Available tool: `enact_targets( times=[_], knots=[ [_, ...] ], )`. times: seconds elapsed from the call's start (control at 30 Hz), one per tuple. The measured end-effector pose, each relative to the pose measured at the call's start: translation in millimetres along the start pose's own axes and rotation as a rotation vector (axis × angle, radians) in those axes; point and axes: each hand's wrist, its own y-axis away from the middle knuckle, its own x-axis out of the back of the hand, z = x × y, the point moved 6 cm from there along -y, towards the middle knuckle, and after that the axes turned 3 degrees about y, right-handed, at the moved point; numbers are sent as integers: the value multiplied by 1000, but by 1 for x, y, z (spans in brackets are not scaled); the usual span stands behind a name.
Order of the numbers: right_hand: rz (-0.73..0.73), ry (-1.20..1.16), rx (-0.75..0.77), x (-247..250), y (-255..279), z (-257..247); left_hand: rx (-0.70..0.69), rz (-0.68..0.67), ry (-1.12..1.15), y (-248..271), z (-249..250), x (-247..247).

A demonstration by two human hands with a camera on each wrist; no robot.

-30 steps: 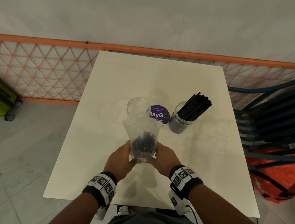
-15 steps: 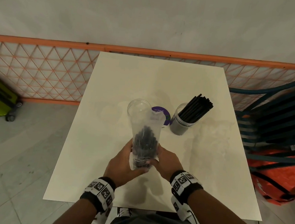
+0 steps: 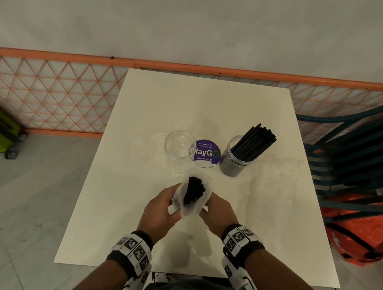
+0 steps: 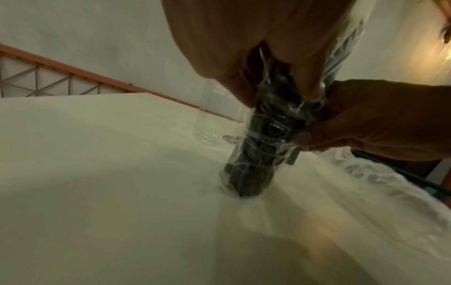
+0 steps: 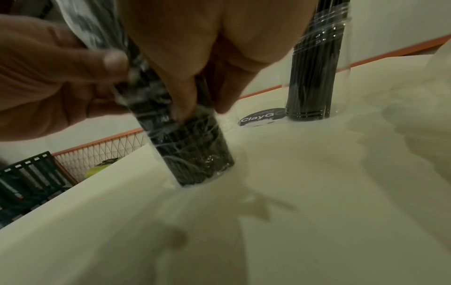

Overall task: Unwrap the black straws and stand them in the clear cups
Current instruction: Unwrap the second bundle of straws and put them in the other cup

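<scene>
Item: plastic-wrapped bundle of black straws point(image 3: 194, 191), which I stood end-down on the bench point(image 3: 272, 225), left hand point(image 3: 161, 209) and right hand point(image 3: 217, 211) both gripping it to steady unwrapping, empty clear cup point(image 3: 178, 148) waiting beyond.

A round purple sticker point(image 3: 205, 152) lies flat on the white table point(image 3: 130, 209). In white letters it reads "Let's keep our pantries clean", then large "ClayGo", then "Clean as you go". The empty clear cup point(image 3: 178, 148) at its 9 o'clock overlaps the "C".
</scene>
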Motion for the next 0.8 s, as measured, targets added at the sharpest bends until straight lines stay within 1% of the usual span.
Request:
enact_targets(
  times=[0.07,0.13,0.17,0.23,0.3,0.33,0.43,0.53,0.63,0.73,0.8],
  knots=[
    [-48,-1,-3,-7,-2,2,23,-28,-101,-3,-9,-3],
    [-65,-25,41,-8,-2,1,33,-57,-199,-5,-14,-6],
    [-45,-69,81,-5,-1,-1,40,-63,-226,-6,-15,-7],
    [15,-252,129,2,1,-3,42,-71,-265,-8,-15,-8],
    [60,-415,141,9,1,-8,23,-86,-291,-10,-12,-11],
    [74,-435,137,11,0,-12,23,-90,-297,-12,-12,-11],
    [91,-371,95,12,-7,-16,28,-93,-230,-14,-13,-14],
    [64,-357,43,5,-13,-8,6,-113,-148,-17,-9,-14],
    [15,-299,-2,-6,-18,0,-16,-165,-215,-17,-12,-18],
    [-57,-210,-48,-20,-29,7,-7,-187,-374,-15,-21,-22],
    [-67,-162,-78,-29,-36,13,13,-201,-373,-15,-25,-25]
  ],
)
